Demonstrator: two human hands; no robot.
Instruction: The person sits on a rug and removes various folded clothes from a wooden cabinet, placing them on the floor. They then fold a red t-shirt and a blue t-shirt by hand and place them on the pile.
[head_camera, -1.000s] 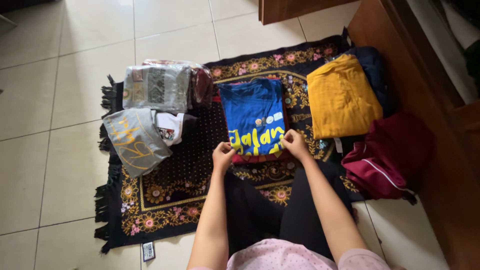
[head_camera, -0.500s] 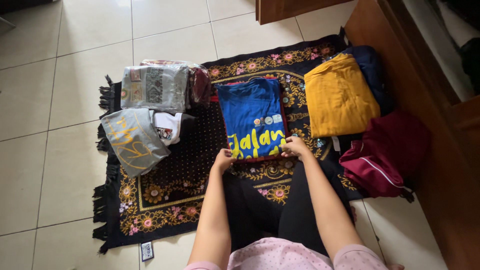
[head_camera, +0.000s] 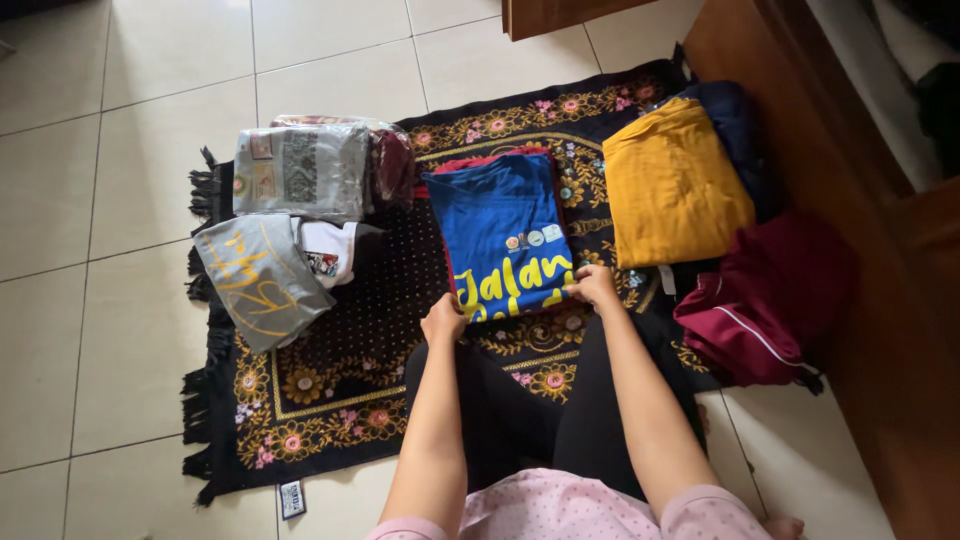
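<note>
Here we pinch the near corners of the folded blue shirt (head_camera: 500, 235) — left hand (head_camera: 443, 320) and right hand (head_camera: 594, 286) both closed on its hem — mid-rug (head_camera: 330, 390), between a grey shirt (head_camera: 262, 282) and a mustard garment (head_camera: 672, 185).

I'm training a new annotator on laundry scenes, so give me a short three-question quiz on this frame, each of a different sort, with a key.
1. True or false: both hands, the left hand and the right hand, are at the near edge of the folded blue shirt.
2. Multiple choice: what lies just right of the blue shirt on the patterned rug? A) a mustard-yellow folded garment B) a green towel C) a pair of shoes
3. Fill in: the rumpled garment by the wooden furniture is coloured ____.

Key: 1 true; 2 A; 3 maroon.
</note>
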